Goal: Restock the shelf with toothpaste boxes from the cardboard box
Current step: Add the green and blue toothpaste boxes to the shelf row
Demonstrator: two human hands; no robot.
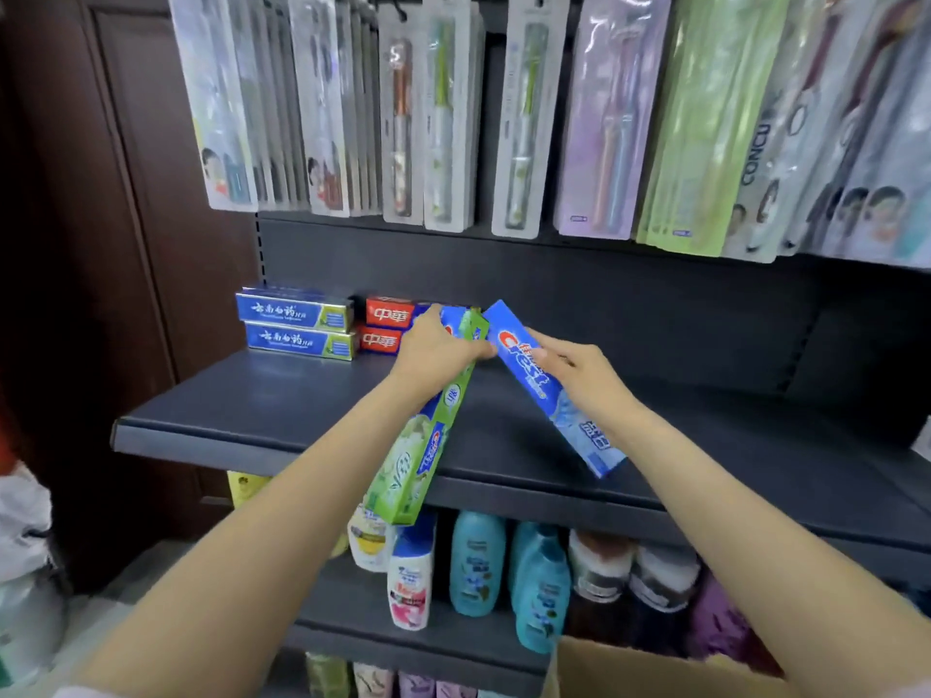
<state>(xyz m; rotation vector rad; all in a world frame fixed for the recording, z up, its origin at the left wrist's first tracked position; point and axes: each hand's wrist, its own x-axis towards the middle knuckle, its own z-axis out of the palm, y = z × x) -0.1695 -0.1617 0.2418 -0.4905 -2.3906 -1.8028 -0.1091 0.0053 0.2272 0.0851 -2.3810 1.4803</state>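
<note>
My left hand [436, 345] grips the far end of a green toothpaste box [425, 445], which slants down toward me over the dark shelf [282, 410]. My right hand [574, 365] holds a blue toothpaste box [549, 395] near its top end; it also tilts over the shelf. The far ends of both boxes nearly meet. At the shelf's back left lie two stacked blue-and-green toothpaste boxes [297, 322] and, beside them, two stacked red toothpaste boxes [385, 324]. The open cardboard box [635, 672] shows at the bottom right.
Packs of toothbrushes [433, 123] hang above the shelf. Shampoo bottles [476, 566] fill the shelf below. A dark wooden door [101, 244] stands at the left, with white bags [20, 536] on the floor beside it.
</note>
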